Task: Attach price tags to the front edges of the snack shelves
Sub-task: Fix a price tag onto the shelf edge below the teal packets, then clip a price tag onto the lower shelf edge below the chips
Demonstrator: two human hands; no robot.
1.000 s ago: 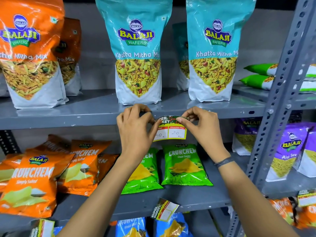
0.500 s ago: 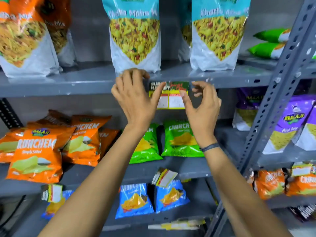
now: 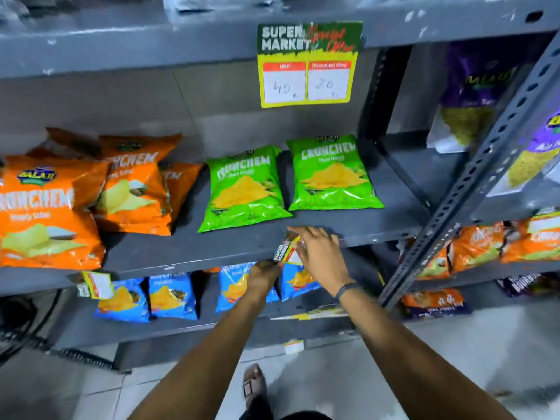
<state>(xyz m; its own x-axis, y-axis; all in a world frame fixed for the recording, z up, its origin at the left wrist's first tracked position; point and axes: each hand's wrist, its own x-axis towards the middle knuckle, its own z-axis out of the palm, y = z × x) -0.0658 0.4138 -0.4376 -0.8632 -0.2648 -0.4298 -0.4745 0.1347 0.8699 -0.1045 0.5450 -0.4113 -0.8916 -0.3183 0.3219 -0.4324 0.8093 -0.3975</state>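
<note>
Price tag (image 3: 287,249) at middle shelf edge (image 3: 188,262); both hands (image 3: 321,253) reach down, pinching it.

**Hidden and unclear**

The left hand (image 3: 263,275) is partly tucked under the shelf edge (image 3: 188,262), its fingers unseen. The right hand (image 3: 321,253) covers much of a crumpled tag (image 3: 286,251). Bags (image 3: 212,1) on top are cut off and blurred.

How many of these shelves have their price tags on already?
One tag hangs flat on the upper shelf edge. Both hands, right hand and left hand, work a crooked tag on the middle shelf. Another tag at the left hangs askew.
</note>
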